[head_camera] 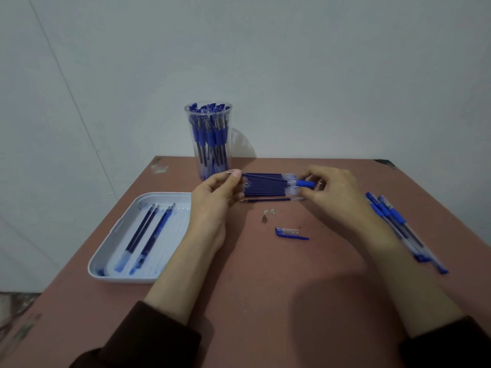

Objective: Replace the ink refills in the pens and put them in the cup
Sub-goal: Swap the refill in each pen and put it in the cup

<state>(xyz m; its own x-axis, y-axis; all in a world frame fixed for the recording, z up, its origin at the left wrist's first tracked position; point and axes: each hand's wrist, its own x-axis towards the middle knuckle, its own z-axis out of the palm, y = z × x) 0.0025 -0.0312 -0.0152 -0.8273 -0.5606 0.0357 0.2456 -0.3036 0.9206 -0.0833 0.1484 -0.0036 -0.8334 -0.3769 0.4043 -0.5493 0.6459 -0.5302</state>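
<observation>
My left hand (pixel 215 195) pinches the tip end of a thin blue refill (pixel 261 177) above a row of several blue refills (pixel 268 188) lying on the table. My right hand (pixel 332 189) grips a pen barrel with a blue grip (pixel 305 184) at the refill's other end. A clear cup (pixel 208 140) packed with several blue pens stands at the table's far edge behind my left hand. One loose refill (pixel 271 200) lies just in front of the row.
A white tray (pixel 117 229) with three used refills sits at the left. A blue pen cap (pixel 289 233) and small pen tip parts (pixel 267 215) lie mid-table. Several blue pens (pixel 398 224) lie at the right, partly under my right forearm. A wall stands behind the brown table (pixel 265 288).
</observation>
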